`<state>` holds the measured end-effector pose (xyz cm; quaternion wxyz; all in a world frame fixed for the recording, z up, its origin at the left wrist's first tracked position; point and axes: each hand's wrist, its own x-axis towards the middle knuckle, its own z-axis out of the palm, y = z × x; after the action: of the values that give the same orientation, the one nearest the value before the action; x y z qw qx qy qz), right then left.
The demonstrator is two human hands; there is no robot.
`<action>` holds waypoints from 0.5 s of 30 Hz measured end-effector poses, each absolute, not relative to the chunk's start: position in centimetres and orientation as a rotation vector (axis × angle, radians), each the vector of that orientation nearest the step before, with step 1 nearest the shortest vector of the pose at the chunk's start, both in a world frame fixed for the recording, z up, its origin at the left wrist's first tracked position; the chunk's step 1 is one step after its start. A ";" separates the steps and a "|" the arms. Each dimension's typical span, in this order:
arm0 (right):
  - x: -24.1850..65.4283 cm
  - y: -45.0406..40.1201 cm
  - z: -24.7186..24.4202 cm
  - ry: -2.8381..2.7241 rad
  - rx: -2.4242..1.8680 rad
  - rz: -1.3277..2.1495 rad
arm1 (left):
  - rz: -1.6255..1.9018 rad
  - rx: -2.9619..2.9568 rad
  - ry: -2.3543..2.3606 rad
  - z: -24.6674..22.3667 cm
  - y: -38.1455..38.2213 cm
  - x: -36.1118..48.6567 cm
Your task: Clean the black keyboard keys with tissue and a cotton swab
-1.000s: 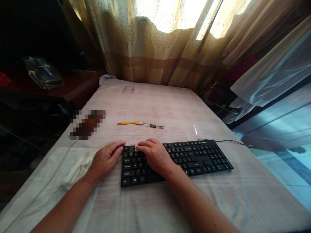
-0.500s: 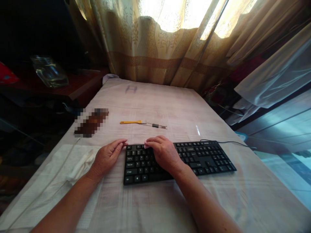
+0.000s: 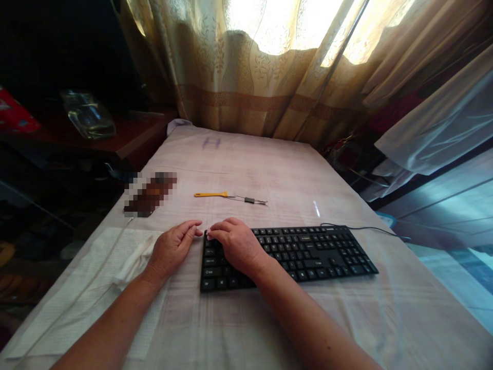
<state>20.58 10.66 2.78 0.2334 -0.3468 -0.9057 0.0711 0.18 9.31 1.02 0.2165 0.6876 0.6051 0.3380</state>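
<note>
A black keyboard (image 3: 308, 257) lies on the pale cloth in front of me. My right hand (image 3: 239, 246) is over its left end, with the fingertips at the top left corner. Pinched in those fingertips is a small white wad of tissue (image 3: 209, 235), mostly covered by the fingers. Just left of that corner rests my left hand (image 3: 173, 249), thumb and fingers drawn together with nothing visible between them. Its fingertips are very near the keyboard's edge; whether they touch it I cannot tell.
Beyond the keyboard lie a yellow-handled brush (image 3: 211, 195) and a wire puller (image 3: 254, 200). White paper towels (image 3: 88, 288) with a cable across them are at left, near a blurred-out object (image 3: 150, 195). A glass jar (image 3: 90, 115) stands on the dark side table.
My right hand has slid left along the keyboard's top row to its corner, carrying the tissue. My left hand stays almost in place, and the view has shifted slightly.
</note>
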 end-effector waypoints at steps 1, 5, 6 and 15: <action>21.1 10.6 2.8 -2.466 -0.966 0.205 | 0.944 1.910 1.686 1.0 9.3 0.2; 22.9 10.4 2.9 -2.314 -1.074 0.215 | 1.033 1.972 1.740 1.2 9.2 0.3; 23.1 10.4 2.9 -2.290 -1.099 0.213 | 1.059 1.990 1.744 1.3 9.2 0.3; 20.8 10.5 3.1 -2.528 -1.106 0.192 | 0.999 2.004 1.712 0.9 9.3 0.3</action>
<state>20.77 10.46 3.11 0.1868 -0.3929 -0.8978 0.0683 0.28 9.34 0.87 0.1605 0.7017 0.5995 0.3499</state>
